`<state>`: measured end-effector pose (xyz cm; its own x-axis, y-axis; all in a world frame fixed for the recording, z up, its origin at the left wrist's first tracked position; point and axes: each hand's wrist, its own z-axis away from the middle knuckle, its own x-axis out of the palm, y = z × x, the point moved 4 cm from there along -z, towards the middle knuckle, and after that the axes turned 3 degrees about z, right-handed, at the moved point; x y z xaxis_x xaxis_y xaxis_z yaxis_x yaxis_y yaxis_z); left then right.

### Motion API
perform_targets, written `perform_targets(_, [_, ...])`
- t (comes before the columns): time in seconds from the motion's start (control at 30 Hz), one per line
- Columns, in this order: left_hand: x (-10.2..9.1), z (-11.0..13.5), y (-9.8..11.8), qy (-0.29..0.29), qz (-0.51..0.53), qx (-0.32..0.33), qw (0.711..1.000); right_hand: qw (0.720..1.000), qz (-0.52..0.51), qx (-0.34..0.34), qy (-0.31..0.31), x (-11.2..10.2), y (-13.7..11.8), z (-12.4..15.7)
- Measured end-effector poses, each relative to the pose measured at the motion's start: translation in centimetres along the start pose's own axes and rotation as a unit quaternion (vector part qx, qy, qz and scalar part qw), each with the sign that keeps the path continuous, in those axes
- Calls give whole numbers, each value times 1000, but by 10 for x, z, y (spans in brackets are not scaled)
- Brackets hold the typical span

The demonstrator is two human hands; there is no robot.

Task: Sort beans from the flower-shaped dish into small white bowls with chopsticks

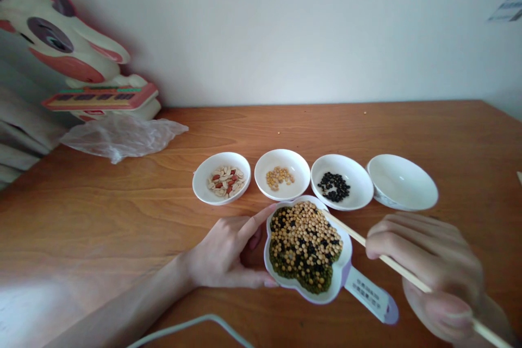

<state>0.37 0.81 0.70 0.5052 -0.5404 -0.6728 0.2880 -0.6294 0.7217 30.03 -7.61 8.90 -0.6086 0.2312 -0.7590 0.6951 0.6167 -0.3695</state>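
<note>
A flower-shaped white dish [342,269] with a handle sits near me, full of mixed yellow, black and green beans. My left hand [228,253] is closed around the dish's left rim, thumb underneath and forefinger along the edge. My right hand [432,266] is closed on wooden chopsticks [367,242] whose tips reach the dish's upper right rim. Beyond the dish stands a row of white bowls: one with peanuts and pale seeds [221,178], one with a few yellow beans [282,174], one with black beans [341,181], and one bare [402,181].
The wooden table [122,206] runs to a white wall. At the back left lie a crumpled clear plastic bag [122,136] and a cartoon-animal toy [73,65] on a red-and-white base. A pale cable [191,326] curves along the near edge.
</note>
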Motion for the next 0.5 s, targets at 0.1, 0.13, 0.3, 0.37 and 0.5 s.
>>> perform_targets(0.1, [1,0,-1,2,-4,-1,1000,1000,-2,5,-6,-1,1,2])
perform_targets(0.13, [1,0,-2,0,-4,-4,1000,1000,-4,7,-6,0,1,2])
perform_targets(0.3, [2,0,-2,-10,5,-16,1000,1000,-6,10,-23,3,2,-1])
perform_targets(0.37, [1,0,-1,-10,9,-17,1000,999,-5,31,-35,4,2,-3])
perform_targets(0.5, [1,0,0,-8,1,-17,1000,998,-2,39,-49,7,3,-5])
